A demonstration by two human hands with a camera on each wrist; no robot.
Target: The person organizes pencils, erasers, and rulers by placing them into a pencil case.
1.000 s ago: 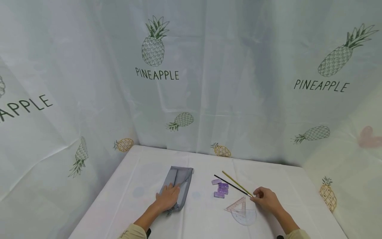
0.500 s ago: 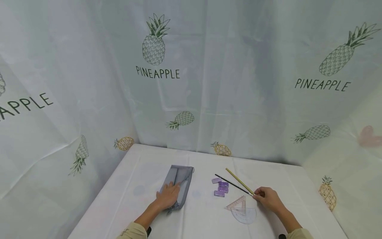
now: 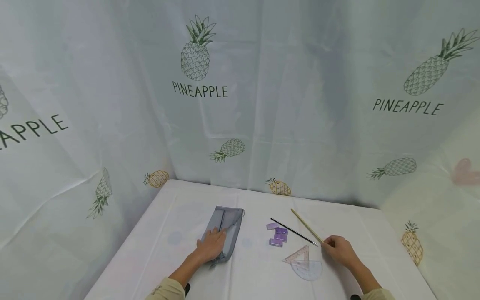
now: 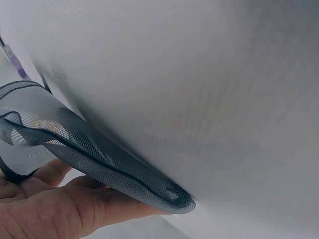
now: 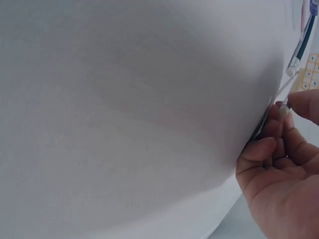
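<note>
My left hand (image 3: 211, 246) rests on a grey mesh zip pencil case (image 3: 232, 225), fingers spread across its top. In the left wrist view the case's rounded zipped end (image 4: 169, 194) lies against the thumb side of that hand. My right hand (image 3: 339, 250) pinches one end of a yellow pencil (image 3: 305, 224) between thumb and fingers. In the right wrist view the whitish tip (image 5: 284, 110) of the pencil shows at the fingertips. A black pencil (image 3: 292, 231) with a pale end (image 5: 292, 70) lies on the table beside it.
Several small purple wrapped blocks (image 3: 280, 234) lie near the black pencil. A clear set square (image 3: 300, 256) partly overlaps a clear protractor (image 3: 308, 271) on the white-covered table (image 3: 255, 283). A pineapple-print curtain (image 3: 300, 104) stands around the table's back and sides.
The yellow pencil has swung and slid to the right with my right hand, away from the black one. The black pencil is now apart from the fingers. My left hand has stayed put.
</note>
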